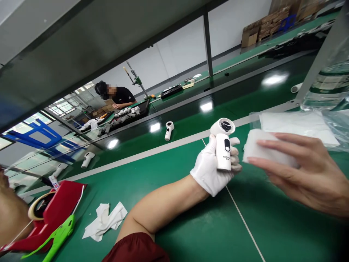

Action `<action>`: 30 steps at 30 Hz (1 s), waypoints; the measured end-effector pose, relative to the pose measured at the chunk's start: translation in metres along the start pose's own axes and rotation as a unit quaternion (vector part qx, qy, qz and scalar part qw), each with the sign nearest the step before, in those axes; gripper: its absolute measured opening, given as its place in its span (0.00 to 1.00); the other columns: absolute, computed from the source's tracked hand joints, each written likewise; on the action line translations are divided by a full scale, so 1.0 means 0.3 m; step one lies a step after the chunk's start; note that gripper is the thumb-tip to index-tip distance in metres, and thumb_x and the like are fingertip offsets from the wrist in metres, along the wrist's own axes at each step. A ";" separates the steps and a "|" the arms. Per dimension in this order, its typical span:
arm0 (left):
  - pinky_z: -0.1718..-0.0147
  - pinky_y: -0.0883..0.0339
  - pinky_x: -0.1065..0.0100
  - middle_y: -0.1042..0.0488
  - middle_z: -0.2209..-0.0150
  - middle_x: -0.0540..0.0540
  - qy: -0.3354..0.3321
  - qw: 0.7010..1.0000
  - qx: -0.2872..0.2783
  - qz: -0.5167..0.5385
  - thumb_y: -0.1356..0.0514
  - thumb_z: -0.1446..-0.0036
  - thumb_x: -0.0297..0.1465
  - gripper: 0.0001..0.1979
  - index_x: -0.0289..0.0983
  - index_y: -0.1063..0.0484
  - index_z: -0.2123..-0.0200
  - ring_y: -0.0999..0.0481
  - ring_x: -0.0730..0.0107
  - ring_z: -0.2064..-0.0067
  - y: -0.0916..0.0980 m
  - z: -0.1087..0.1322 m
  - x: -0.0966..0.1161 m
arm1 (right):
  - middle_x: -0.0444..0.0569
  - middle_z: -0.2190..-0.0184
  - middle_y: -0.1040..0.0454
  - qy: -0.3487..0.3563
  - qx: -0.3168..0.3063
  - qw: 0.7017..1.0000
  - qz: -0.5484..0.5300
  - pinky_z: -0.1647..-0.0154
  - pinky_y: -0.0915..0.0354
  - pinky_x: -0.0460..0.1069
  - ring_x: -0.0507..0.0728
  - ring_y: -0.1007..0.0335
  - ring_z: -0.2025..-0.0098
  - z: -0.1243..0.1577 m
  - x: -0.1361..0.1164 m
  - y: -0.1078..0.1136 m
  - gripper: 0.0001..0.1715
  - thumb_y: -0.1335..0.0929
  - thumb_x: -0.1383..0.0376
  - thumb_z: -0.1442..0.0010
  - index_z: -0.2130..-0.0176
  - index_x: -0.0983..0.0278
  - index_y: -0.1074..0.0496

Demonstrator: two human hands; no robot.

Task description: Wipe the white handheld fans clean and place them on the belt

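starting at the far left, well to the left of the white handheld fan (223, 143), a red tape dispenser (62, 207) sits on the green bench top (191, 233) with a roll of tape (38, 205) showing, and a lime-green plastic tool (58, 233) lies against it. moving right, a crumpled white cloth (105, 222) lies nearer the fan, and behind the fan, further up the view, a co-worker (117, 95) in a black shirt leans over a black tray (144, 107) of grey and white parts, with one hand down by it. two more white fans (87, 159) (169, 130) lie apart on the dark green belt (191, 109) beyond the fan. now to the action: the left hand (211, 165), in a white cotton glove, is closed firmly around the fan's handle, fingers curled round the back, round head up, with a dark red sleeve (136, 249) at the elbow. just right of the fan, the bare right hand (297, 171) grips a folded white wipe (268, 147), fingers laid flat across it, the thumb out of sight, the wipe right beside the fan's head. further right, a stack of white cloths (297, 127) sits in a clear plastic bag (324, 122).
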State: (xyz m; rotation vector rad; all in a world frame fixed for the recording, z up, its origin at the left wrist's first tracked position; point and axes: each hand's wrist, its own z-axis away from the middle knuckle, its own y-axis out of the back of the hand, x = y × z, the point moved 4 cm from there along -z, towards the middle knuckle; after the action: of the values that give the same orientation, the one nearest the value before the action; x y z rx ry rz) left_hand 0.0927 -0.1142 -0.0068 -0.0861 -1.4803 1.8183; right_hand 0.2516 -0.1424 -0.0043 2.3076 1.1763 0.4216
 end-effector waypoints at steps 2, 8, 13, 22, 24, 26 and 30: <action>0.80 0.39 0.76 0.38 0.75 0.50 0.002 1.000 -0.013 -0.014 0.47 0.36 0.41 0.19 0.29 0.31 0.63 0.37 0.78 0.78 -0.008 0.010 -0.004 | 0.46 0.38 0.40 -0.093 0.034 0.995 -0.033 0.42 0.39 0.61 0.63 0.40 0.39 0.000 0.033 0.006 0.36 0.33 0.71 0.41 0.40 0.43 0.40; 0.82 0.45 0.83 0.35 0.71 0.53 -0.030 0.976 -0.095 -0.191 0.32 0.53 0.22 0.18 0.36 0.35 0.61 0.37 0.86 0.79 -0.046 0.041 -0.029 | 0.42 0.39 0.40 -0.199 0.045 0.978 -0.047 0.37 0.44 0.54 0.54 0.41 0.38 0.001 0.083 -0.002 0.30 0.35 0.67 0.37 0.40 0.43 0.39; 0.87 0.54 0.77 0.44 0.86 0.59 -0.061 0.950 -0.095 -0.291 0.38 0.45 0.47 0.20 0.37 0.35 0.63 0.51 0.82 0.88 -0.016 0.026 -0.030 | 0.38 0.38 0.41 -0.223 0.043 0.973 -0.047 0.36 0.44 0.53 0.53 0.41 0.38 0.020 0.105 -0.011 0.25 0.36 0.64 0.36 0.43 0.41 0.36; 0.89 0.50 0.75 0.38 0.86 0.53 -0.111 0.881 -0.024 -0.460 0.57 0.42 0.61 0.36 0.33 0.30 0.61 0.42 0.77 0.87 0.038 -0.016 -0.064 | 0.47 0.39 0.37 -0.352 -0.092 0.904 -0.224 0.44 0.33 0.58 0.65 0.36 0.41 0.078 0.087 -0.102 0.28 0.34 0.45 0.45 0.47 0.49 0.30; 0.87 0.44 0.75 0.35 0.83 0.53 -0.122 0.866 -0.043 -0.482 0.53 0.41 0.58 0.32 0.36 0.33 0.54 0.37 0.75 0.84 0.039 -0.010 -0.088 | 0.50 0.45 0.30 -0.399 -0.105 0.867 -0.278 0.48 0.29 0.56 0.65 0.31 0.46 0.080 0.071 -0.114 0.32 0.31 0.44 0.49 0.49 0.53 0.29; 0.81 0.36 0.72 0.33 0.80 0.52 -0.116 0.852 -0.050 -0.508 0.51 0.41 0.55 0.27 0.38 0.34 0.55 0.32 0.72 0.80 0.043 -0.007 -0.101 | 0.52 0.50 0.26 -0.431 -0.103 0.846 -0.296 0.53 0.27 0.54 0.64 0.28 0.50 0.076 0.059 -0.115 0.29 0.31 0.44 0.49 0.53 0.56 0.28; 0.64 0.29 0.63 0.28 0.65 0.45 -0.324 0.721 0.062 -0.610 0.42 0.42 0.43 0.15 0.37 0.36 0.62 0.27 0.67 0.64 0.025 0.031 -0.027 | 0.52 0.45 0.30 -0.431 -0.064 0.854 -0.284 0.53 0.27 0.53 0.63 0.31 0.46 0.063 0.053 -0.102 0.34 0.33 0.47 0.45 0.42 0.55 0.38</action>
State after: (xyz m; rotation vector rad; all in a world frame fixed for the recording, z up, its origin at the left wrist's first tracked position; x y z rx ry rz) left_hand 0.0899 -0.1265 -0.0137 1.4001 -1.2442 0.7785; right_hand 0.2498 -0.1200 -0.0366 1.5781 1.1855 -0.6725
